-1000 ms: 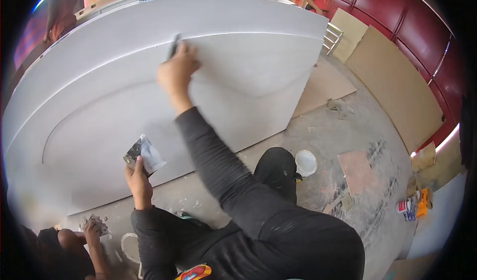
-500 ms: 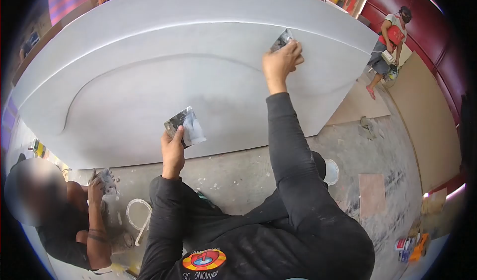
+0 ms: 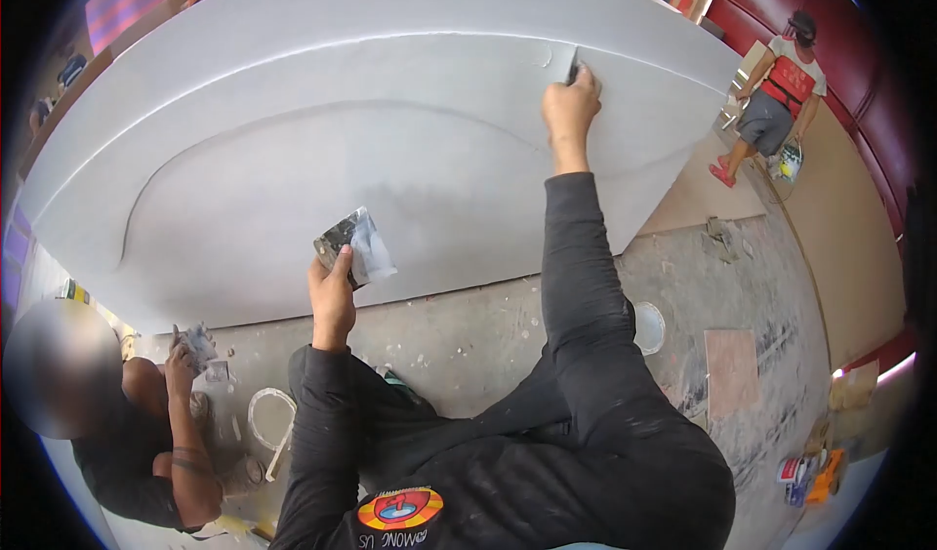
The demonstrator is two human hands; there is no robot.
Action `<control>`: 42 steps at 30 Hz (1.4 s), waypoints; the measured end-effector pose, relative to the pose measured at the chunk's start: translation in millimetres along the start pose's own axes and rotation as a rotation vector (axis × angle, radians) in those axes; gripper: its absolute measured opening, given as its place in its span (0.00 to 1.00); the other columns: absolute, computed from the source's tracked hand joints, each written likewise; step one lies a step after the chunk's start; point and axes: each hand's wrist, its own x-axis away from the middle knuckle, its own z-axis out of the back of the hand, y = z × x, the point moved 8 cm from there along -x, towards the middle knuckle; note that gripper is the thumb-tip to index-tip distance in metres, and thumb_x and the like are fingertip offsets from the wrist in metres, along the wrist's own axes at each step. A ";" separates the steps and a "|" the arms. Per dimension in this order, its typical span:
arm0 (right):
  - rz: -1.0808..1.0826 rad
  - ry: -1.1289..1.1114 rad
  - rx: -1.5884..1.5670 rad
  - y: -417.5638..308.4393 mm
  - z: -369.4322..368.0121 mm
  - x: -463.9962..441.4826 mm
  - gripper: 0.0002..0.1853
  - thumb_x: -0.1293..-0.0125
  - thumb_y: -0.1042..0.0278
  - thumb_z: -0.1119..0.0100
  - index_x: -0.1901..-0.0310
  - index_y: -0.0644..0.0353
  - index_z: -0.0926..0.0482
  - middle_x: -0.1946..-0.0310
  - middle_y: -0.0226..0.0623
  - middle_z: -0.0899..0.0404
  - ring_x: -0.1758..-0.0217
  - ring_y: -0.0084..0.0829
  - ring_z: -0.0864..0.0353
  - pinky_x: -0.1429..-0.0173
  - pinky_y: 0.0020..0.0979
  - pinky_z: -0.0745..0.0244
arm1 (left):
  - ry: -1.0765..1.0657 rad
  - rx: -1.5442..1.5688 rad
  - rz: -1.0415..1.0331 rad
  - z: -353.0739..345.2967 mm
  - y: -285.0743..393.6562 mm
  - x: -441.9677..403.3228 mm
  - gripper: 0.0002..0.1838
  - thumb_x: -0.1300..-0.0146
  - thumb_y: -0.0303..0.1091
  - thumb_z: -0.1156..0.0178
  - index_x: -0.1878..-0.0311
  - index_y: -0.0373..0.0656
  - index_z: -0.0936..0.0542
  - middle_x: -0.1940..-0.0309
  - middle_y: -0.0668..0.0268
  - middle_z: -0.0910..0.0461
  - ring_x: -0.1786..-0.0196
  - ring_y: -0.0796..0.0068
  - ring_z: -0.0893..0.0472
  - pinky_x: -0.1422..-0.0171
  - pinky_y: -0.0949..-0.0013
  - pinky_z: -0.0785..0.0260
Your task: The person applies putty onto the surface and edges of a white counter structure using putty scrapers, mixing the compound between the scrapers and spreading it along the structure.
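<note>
My right hand point(image 3: 573, 113) is closed on a flat putty scraper point(image 3: 559, 66), whose blade lies against the pale grey panel point(image 3: 293, 184) just under its raised white edge line. A small curved smear shows beside the blade. Lower down, in front of the panel, my left hand point(image 3: 333, 304) grips a second square putty scraper point(image 3: 369, 245) between thumb and fingers. Its face carries dark stains and whitish putty. A dark curved line point(image 3: 244, 128) runs across the panel.
Close by on the left, a crouching co-worker point(image 3: 127, 462) holds a putty-covered piece point(image 3: 200, 347). White-rimmed tubs point(image 3: 256, 406) point(image 3: 649, 328) stand on the floor beside my legs. Another person point(image 3: 789, 86) walks at the right, carrying a pail point(image 3: 786, 164). A square board point(image 3: 732, 372) lies on the floor.
My right hand has shifted right and slightly up, its scraper now turned, with a curved smear beside it. My left hand has barely moved. The person at the right has turned and stepped along.
</note>
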 end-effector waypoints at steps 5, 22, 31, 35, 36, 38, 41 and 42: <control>-0.026 -0.072 -0.025 -4.7 -23.2 10.2 0.27 0.43 0.75 0.52 0.38 0.71 0.33 0.39 0.51 0.32 0.31 0.50 0.40 0.32 0.53 0.42 | 0.039 0.005 -0.008 5.4 -4.9 -2.0 0.14 0.29 0.31 0.44 0.46 0.32 0.24 0.55 0.65 0.19 0.55 0.78 0.21 0.49 0.71 0.28; 0.536 -0.593 -0.371 -143.8 -56.1 180.4 0.27 0.46 0.82 0.49 0.41 0.63 0.27 0.44 0.47 0.24 0.39 0.52 0.29 0.35 0.46 0.31 | 0.217 0.495 0.171 -12.7 -0.7 6.9 0.18 0.28 0.36 0.49 0.39 0.39 0.29 0.47 0.59 0.20 0.48 0.62 0.17 0.46 0.52 0.19; 0.897 -1.155 -0.547 -137.8 -25.6 279.2 0.31 0.56 0.89 0.42 0.46 0.54 0.22 0.42 0.35 0.25 0.39 0.46 0.30 0.34 0.42 0.30 | 0.165 0.603 0.196 13.2 -2.8 7.0 0.13 0.28 0.32 0.48 0.44 0.37 0.27 0.55 0.59 0.19 0.58 0.67 0.15 0.59 0.63 0.17; 0.871 -1.066 -0.463 -118.3 -19.2 274.2 0.29 0.53 0.88 0.40 0.46 0.54 0.21 0.40 0.35 0.26 0.38 0.46 0.30 0.34 0.42 0.29 | 0.222 0.463 0.090 -0.1 26.2 28.9 0.15 0.28 0.29 0.49 0.42 0.34 0.29 0.53 0.57 0.20 0.54 0.66 0.16 0.57 0.61 0.17; 0.877 -1.071 -0.479 -111.6 -22.6 271.8 0.29 0.53 0.88 0.40 0.46 0.54 0.21 0.40 0.35 0.26 0.38 0.46 0.30 0.34 0.42 0.29 | 0.202 0.457 0.069 -1.4 30.5 29.6 0.15 0.28 0.29 0.49 0.41 0.33 0.29 0.52 0.56 0.20 0.53 0.65 0.16 0.56 0.61 0.17; 0.796 -1.036 -0.412 -85.2 -29.0 260.7 0.27 0.51 0.87 0.41 0.46 0.56 0.22 0.40 0.38 0.25 0.38 0.47 0.29 0.34 0.41 0.29 | 0.195 0.473 0.040 2.0 33.4 31.7 0.16 0.28 0.29 0.48 0.41 0.31 0.30 0.52 0.56 0.21 0.53 0.65 0.16 0.53 0.60 0.18; 0.718 -1.096 -0.327 -56.9 -37.8 241.5 0.26 0.49 0.86 0.41 0.46 0.59 0.23 0.42 0.41 0.24 0.38 0.48 0.28 0.34 0.42 0.29 | 0.186 0.429 -0.282 14.2 60.5 31.2 0.16 0.28 0.30 0.44 0.43 0.31 0.28 0.53 0.59 0.20 0.54 0.72 0.18 0.48 0.67 0.23; 0.715 -1.109 -0.326 -65.3 -36.1 236.8 0.26 0.49 0.86 0.41 0.46 0.59 0.23 0.42 0.41 0.24 0.38 0.48 0.28 0.34 0.42 0.29 | 0.196 0.431 -0.275 15.5 57.9 31.4 0.16 0.28 0.30 0.44 0.43 0.31 0.28 0.53 0.59 0.20 0.54 0.72 0.18 0.48 0.67 0.23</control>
